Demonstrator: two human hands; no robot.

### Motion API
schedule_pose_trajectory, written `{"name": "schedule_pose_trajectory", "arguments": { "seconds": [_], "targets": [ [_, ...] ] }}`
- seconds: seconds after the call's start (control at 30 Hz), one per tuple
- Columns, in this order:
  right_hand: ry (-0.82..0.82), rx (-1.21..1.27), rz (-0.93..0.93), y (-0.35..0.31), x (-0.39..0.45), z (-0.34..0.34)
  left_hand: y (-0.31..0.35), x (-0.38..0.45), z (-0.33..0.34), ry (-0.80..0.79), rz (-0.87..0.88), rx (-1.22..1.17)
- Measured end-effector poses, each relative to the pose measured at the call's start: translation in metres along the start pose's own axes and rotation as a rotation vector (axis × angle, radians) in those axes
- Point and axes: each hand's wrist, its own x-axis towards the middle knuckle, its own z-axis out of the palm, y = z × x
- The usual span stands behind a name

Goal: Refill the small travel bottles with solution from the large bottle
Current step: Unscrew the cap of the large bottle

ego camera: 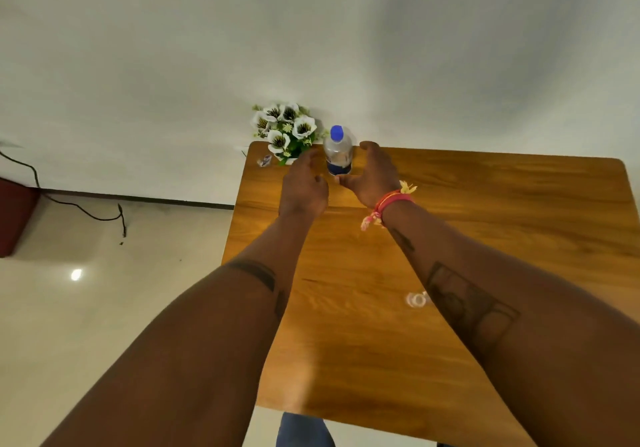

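The large clear bottle point(338, 151) with a blue cap and a dark blue label stands upright at the far edge of the wooden table point(485, 211). My left hand point(303, 186) is just left of it and my right hand point(375, 178) just right of it. Both hands have fingers spread and hold nothing; neither visibly touches the bottle. A small clear travel bottle point(416, 299) lies on the table nearer to me, partly hidden by my right forearm. Another small clear item point(265, 160) sits at the table's far left corner.
A pot of white artificial flowers point(285, 131) stands just left of the large bottle against the white wall. A black cable point(86, 212) trails over the floor at left, near a dark red piece of furniture point(15, 216).
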Motion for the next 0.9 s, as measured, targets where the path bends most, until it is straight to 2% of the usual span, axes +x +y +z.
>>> {"name": "schedule_pose_trajectory", "arguments": {
  "seconds": [0.27, 0.43, 0.6, 0.73, 0.8, 0.9],
  "targets": [
    [-0.007, 0.166, 0.122, -0.013, 0.054, 0.042, 0.004, 0.055, 0.01, -0.017, 0.04, -0.042],
    [0.112, 0.236, 0.158, -0.008, 0.065, 0.069, -0.002, 0.063, 0.022, -0.026, 0.055, -0.104],
    [0.104, 0.11, -0.016, 0.007, 0.047, 0.062, -0.001, 0.053, 0.02, 0.006, 0.11, -0.137],
    [0.06, 0.101, -0.131, 0.011, 0.016, 0.031, 0.017, 0.032, 0.008, -0.1, 0.191, -0.124],
    [0.011, 0.086, -0.135, 0.015, 0.001, 0.013, 0.031, 0.018, 0.005, -0.134, 0.174, -0.146],
    [-0.023, 0.056, -0.147, 0.023, -0.025, -0.016, 0.055, -0.01, 0.005, -0.099, 0.094, -0.263]
  ]
}}
